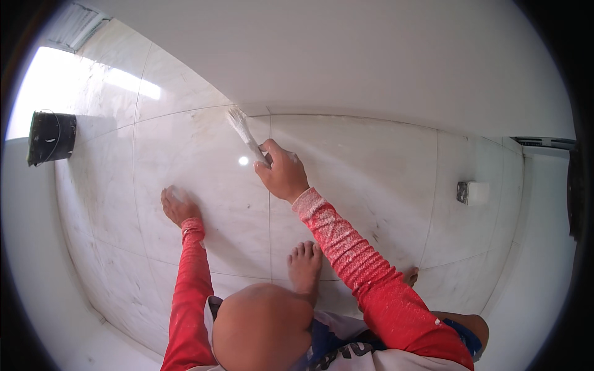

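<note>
Two hands busy: the right hand [283, 173] clamps a paintbrush [244, 131] at the far wall's foot, the left hand [178, 204] lies flat, empty, on the floor [371, 161], brushing seemingly midway.

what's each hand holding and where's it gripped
The right hand holds a paintbrush by its handle, bristles up against the foot of the wall. The left hand holds nothing; it rests flat on the floor tile.

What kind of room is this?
Probably a bare room being painted or finished: a white marble-look tiled floor, plain white wall, a black bucket, and the right hand holding a paint-covered brush.
</note>
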Tool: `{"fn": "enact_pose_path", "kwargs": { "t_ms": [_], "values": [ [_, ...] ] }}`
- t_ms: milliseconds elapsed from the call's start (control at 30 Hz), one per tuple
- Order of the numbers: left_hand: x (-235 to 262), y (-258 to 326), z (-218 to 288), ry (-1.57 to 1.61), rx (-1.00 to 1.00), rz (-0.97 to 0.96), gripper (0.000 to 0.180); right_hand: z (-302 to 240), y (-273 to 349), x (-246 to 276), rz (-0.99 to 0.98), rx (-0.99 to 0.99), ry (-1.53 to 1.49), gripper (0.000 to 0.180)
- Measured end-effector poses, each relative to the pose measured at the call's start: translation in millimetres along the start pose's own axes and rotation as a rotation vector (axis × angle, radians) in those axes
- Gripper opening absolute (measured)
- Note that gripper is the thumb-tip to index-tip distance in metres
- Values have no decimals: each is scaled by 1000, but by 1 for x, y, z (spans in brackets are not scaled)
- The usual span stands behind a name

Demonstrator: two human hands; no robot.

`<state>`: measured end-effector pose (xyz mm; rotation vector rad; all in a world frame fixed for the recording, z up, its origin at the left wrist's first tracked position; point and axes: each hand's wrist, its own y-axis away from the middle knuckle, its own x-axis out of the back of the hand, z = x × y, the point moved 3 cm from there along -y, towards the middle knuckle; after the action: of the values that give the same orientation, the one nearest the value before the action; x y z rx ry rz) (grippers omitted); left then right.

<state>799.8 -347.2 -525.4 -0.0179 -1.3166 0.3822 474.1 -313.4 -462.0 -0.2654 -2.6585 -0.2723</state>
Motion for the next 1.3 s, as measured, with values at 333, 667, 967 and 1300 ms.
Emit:
{"fn": "enact_pose_path", "kwargs": {
  "t_ms": [333,667,967,1300],
  "values": [
    [-9,-6,-20,-55,-123,42,39,3,23,20,48,-9,-88,25],
    [-24,-16,-36,-267,-87,-274,56,72,14,124,63,-35,-177,34],
    [-3,144,58,-161,-306,-400,44,186,93,365,248,-366,-313,40],
    [27,311,147,-123,-270,-641,35,248,150,486,627,-490,-349,44]
  ]
}}
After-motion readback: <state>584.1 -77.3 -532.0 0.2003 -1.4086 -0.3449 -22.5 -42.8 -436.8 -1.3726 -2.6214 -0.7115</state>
